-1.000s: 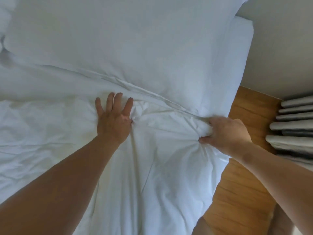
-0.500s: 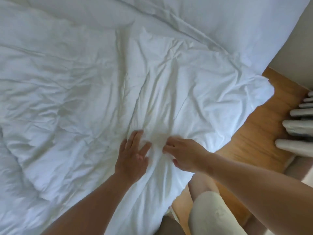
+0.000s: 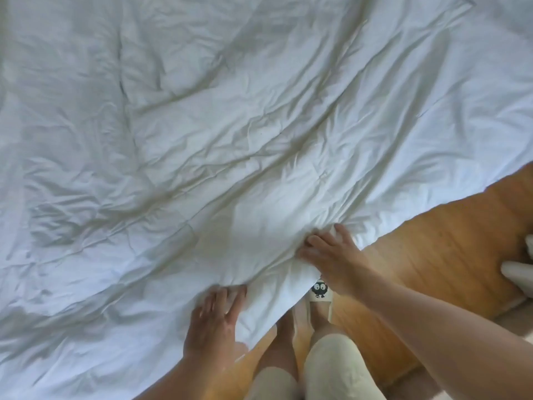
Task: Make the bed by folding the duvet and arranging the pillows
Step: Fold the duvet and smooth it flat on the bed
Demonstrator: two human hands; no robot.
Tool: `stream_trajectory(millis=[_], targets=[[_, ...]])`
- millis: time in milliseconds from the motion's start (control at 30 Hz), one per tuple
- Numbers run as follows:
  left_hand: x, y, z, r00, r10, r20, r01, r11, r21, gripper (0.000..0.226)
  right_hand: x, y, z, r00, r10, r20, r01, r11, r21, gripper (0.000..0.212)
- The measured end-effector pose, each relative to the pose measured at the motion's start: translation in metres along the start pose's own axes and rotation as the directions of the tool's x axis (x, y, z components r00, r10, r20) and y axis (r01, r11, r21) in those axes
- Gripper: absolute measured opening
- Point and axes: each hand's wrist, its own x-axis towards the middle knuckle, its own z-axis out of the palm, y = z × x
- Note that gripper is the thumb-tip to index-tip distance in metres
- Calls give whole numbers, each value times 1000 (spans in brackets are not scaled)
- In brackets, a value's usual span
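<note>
We see one white duvet (image 3: 230,140), wrinkled, spread over nearly the whole view, its near edge hanging just above the wooden floor (image 3: 427,255). Our right hand (image 3: 331,255) sits at that edge with fingers curled, and a fold of the fabric is bunched and gripped between fingers and thumb. Our left hand (image 3: 215,321) lies on the duvet a little nearer to us, close to the same edge; its fingers (image 3: 230,298) are blurred, slightly apart and resting flat on the cloth, gripping nothing that we can make out. Two hands, one duvet. Below the edge we count one slipper (image 3: 320,295) with a cartoon face.
</note>
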Motion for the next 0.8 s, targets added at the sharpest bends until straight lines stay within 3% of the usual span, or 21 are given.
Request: stream_trajectory(millis=[100, 200, 267, 333, 367, 400, 467, 567, 633, 800], targets=[[10, 2, 9, 992, -57, -109, 48, 995, -86, 79, 17, 3, -12, 1000, -13, -17, 14, 999, 36, 45], [13, -11, -4, 985, -154, -80, 123, 944, -307, 55, 25, 9, -55, 981, -10, 195, -28, 982, 188, 24], [4, -27, -10, 997, -67, 32, 74, 870, -488, 36, 25, 12, -72, 940, -67, 334, 0, 981, 196, 42], [-12, -39, -6, 992, 94, 85, -43, 883, -468, 38, 18, 9, -77, 883, -93, 461, 46, 993, 111, 97], [-21, -42, 0, 989, 112, 101, -61, 909, -413, 51, 12, 8, -70, 872, -63, 485, 4, 993, 121, 114], [-29, -43, 11, 993, 67, 95, -28, 928, -371, 62, 6, 6, -60, 884, -33, 467, -37, 990, 139, 118], [-42, -40, 28, 996, -84, 31, 90, 937, -338, 62, -3, 1, -38, 917, 6, 399, -25, 999, 43, 103], [-51, -25, 36, 985, -162, 64, 173, 943, -285, 57, -14, -16, -14, 936, 83, 343, -45, 992, -116, 80], [-60, -19, 32, 963, -210, 169, 257, 905, -338, 63, -19, -29, -12, 929, 131, 346, -110, 991, -78, 61], [-120, -26, 7, 871, -358, 336, 490, 679, -546, 58, -36, -70, -61, 888, 141, 438, -182, 982, 51, 57]])
